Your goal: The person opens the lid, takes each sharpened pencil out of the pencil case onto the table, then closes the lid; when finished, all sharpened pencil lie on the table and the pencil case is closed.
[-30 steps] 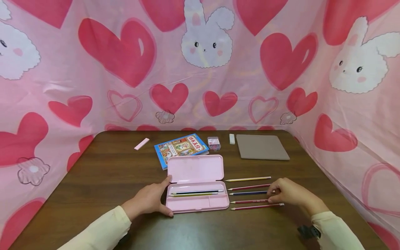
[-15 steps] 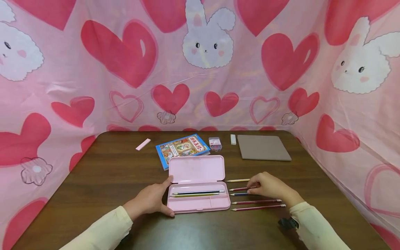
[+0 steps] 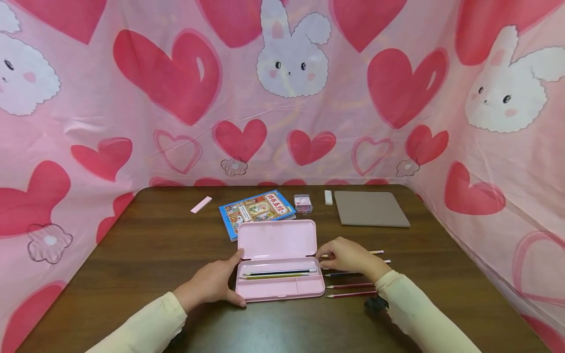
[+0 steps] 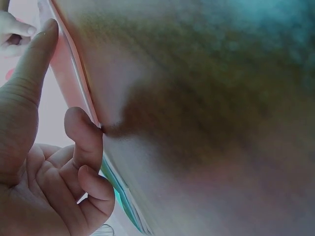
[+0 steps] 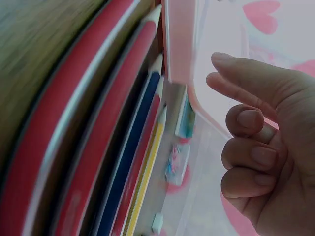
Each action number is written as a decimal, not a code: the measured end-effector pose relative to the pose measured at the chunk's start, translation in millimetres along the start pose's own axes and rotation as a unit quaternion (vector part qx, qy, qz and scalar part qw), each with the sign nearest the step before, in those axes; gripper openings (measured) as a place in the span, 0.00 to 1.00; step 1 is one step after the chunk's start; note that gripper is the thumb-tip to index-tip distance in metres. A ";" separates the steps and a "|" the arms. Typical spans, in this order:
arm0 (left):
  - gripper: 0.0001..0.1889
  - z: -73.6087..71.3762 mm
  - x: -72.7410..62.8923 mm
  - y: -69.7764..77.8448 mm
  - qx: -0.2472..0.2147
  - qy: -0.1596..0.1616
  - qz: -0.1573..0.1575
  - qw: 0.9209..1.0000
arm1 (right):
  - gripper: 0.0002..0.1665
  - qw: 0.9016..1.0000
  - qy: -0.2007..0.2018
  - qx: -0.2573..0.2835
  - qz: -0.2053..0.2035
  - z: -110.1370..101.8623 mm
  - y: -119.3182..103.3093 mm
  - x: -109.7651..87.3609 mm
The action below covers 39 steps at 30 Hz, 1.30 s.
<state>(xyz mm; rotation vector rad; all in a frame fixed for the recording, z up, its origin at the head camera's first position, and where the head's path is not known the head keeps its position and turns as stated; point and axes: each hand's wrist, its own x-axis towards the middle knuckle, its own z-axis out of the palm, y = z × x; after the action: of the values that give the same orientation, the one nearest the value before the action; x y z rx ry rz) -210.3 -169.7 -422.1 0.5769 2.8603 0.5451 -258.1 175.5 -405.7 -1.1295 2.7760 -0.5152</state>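
The right hand (image 3: 350, 256) has moved left over five pencils (image 5: 130, 147) to their tips, just right of the open pencil case (image 3: 277, 240), thumb and forefinger parted on nothing, so none seems lifted, while the spread left hand (image 3: 211, 282) touches its left end

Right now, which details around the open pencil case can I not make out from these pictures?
Head view: back end of the blue pencil, behind the right hand.
Head view: back end of the nearest red pencil, behind the right sleeve.
Head view: small print on the book, too small.
Right wrist view: yellow pencil's back end, cut off by the bottom edge.
Left wrist view: tabletop detail, blurred.
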 end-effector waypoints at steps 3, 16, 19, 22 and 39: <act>0.65 0.6 -0.2 -0.7 0.004 0.001 0.000 1.000 | 0.09 1.000 -0.005 -0.014 -0.013 5.0 -4.3 9.3; 0.65 -1.0 1.4 0.9 0.003 -0.005 -0.008 1.000 | 0.02 0.998 -0.060 -0.033 -0.014 16.2 -14.6 31.9; 0.65 -1.2 1.7 1.3 0.005 -0.003 -0.009 1.000 | 0.03 0.997 -0.062 -0.037 -0.011 16.3 -15.7 33.2; 0.65 -1.2 1.7 1.4 0.007 -0.003 -0.009 1.000 | 0.04 0.998 -0.059 -0.035 -0.016 16.7 -15.8 33.5; 0.64 -0.2 1.0 0.6 0.005 -0.007 -0.009 1.000 | 0.02 0.998 -0.016 0.020 -0.058 7.9 -13.9 23.9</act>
<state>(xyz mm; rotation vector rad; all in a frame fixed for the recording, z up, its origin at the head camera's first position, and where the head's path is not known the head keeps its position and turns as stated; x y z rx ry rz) -211.0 -168.8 -421.7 0.5543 2.8543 0.5230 -264.4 147.5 -407.5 -1.2841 2.6726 -0.5556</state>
